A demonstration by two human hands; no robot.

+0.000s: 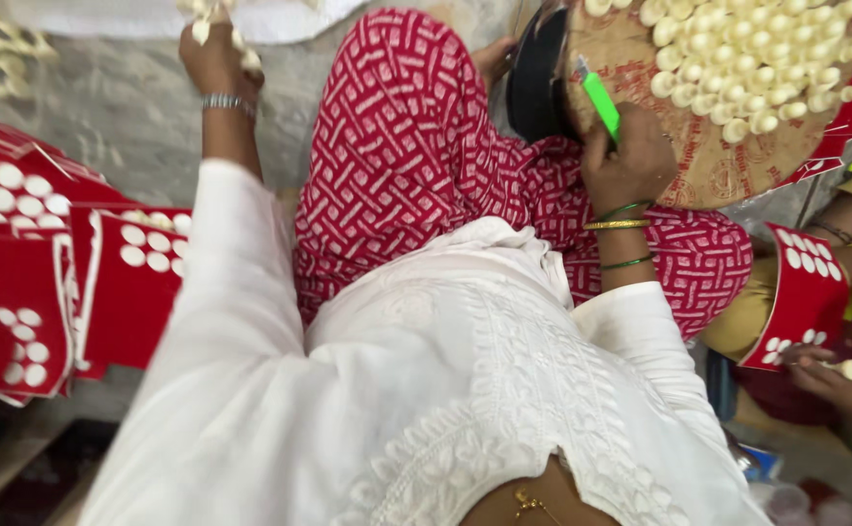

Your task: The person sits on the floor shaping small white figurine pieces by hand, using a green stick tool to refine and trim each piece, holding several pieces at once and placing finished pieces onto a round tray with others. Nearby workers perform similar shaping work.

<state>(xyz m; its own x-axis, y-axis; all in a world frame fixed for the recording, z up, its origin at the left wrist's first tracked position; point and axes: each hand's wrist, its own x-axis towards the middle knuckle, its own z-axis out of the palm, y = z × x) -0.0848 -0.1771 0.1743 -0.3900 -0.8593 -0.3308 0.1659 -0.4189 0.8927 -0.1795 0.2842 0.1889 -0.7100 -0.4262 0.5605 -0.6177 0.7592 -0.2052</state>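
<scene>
My left hand [213, 51] reaches far forward over the grey floor and pinches small cream discs [213, 18] at the top edge of the view. My right hand [628, 156] grips a green pen-like tool [601, 102] and rests against the rim of a round brown tray [708, 161] that lies on my red patterned lap [406, 146]. A heap of cream oval pieces [757, 58] fills the tray's far side. A dark curved object [535, 73] stands at the tray's left edge.
Red cards [46, 282] dotted with white discs are stacked on the floor at the left. At the right another person's hands [835, 375] hold a red card [804, 297] with white discs. More loose cream pieces [2, 44] lie top left.
</scene>
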